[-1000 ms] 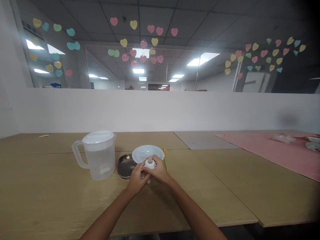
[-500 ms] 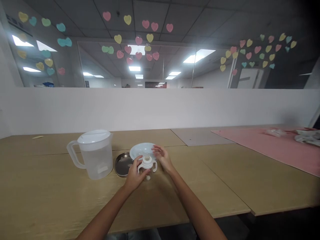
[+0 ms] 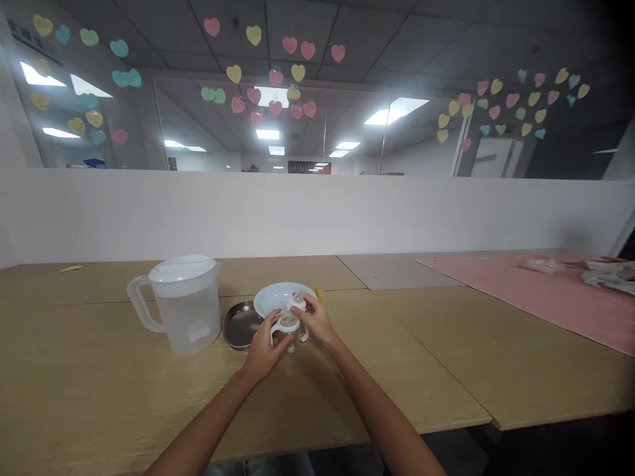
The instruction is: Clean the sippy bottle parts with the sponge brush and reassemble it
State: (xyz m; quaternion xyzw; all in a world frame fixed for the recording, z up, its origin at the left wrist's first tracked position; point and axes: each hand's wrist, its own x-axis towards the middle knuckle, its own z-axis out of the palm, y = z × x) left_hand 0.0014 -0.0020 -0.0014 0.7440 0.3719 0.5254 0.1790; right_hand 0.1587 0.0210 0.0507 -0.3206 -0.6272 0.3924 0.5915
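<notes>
My left hand (image 3: 266,345) is wrapped round a small clear baby bottle (image 3: 288,326) with a white collar and two white side handles. The bottle is upright and its top looks uncovered. Just above and to the right of its mouth, my right hand (image 3: 317,322) grips the bottle's nipple cap (image 3: 298,301), a white ring with a clear tip. The cap is apart from the bottle. Behind both hands stands a pale blue bowl (image 3: 270,293), partly hidden by my fingers. A round metal dish (image 3: 239,325) lies left of the bottle.
A lidded translucent pitcher (image 3: 191,314) stands on the left of the wooden table (image 3: 124,390). Something yellow (image 3: 319,293) shows behind the bowl. A pink mat (image 3: 501,287) covers the far right, with crumpled plastic (image 3: 544,266) on it. A white wall (image 3: 317,215) borders the back.
My right hand, open beside the bottle before, has closed on the nipple cap and lifted it off the top. My left hand still holds the bottle.
</notes>
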